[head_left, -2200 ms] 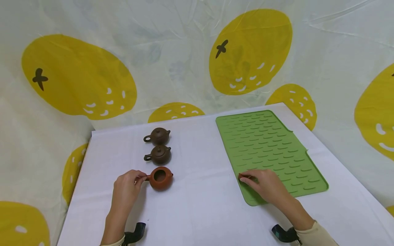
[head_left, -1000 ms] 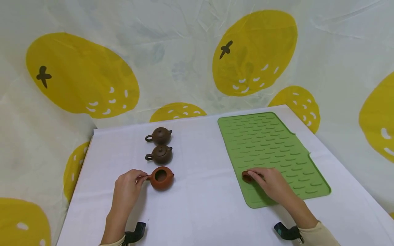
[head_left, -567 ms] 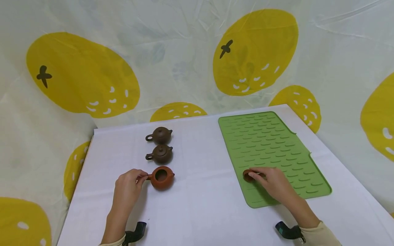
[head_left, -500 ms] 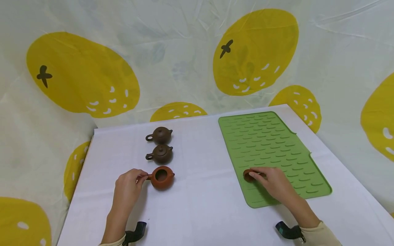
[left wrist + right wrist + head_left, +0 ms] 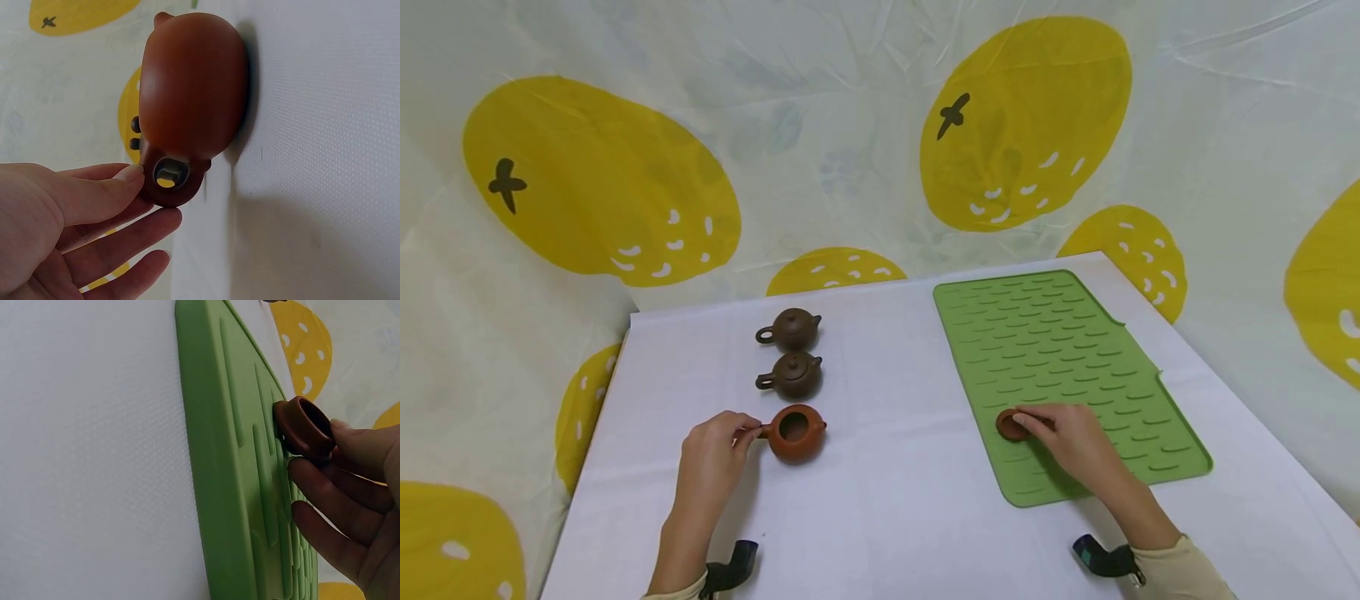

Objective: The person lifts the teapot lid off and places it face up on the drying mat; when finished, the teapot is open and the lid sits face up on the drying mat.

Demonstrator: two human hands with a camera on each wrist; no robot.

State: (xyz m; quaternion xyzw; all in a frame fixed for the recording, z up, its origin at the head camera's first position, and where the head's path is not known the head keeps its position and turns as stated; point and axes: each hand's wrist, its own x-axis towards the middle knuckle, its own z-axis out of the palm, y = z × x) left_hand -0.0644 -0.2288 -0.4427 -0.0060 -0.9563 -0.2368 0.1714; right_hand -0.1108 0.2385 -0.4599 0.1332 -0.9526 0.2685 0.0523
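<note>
A reddish-brown teapot (image 5: 797, 434) stands lidless on the white cloth, its round opening facing up. My left hand (image 5: 711, 454) pinches its handle (image 5: 172, 199) between thumb and fingers. Over on the green ridged mat (image 5: 1067, 383), my right hand (image 5: 1067, 437) pinches the rim of a small reddish-brown teapot lid (image 5: 1011, 425). Its hollow side faces up in the head view. Seen from the right wrist, the lid (image 5: 304, 428) is tilted, with its lower side at the mat; whether it bears fully on the mat I cannot tell.
Two dark brown teapots, a rear one (image 5: 795, 330) and a nearer one (image 5: 796, 375), stand lidded in line behind the reddish one. White cloth (image 5: 895, 433) lies between the teapots and the mat. A curtain (image 5: 842, 150) with yellow fruit print hangs behind the table.
My right hand has shifted slightly right with the lid and turned it, so its hollow side now shows upward. My left hand keeps its hold on the teapot's handle.
</note>
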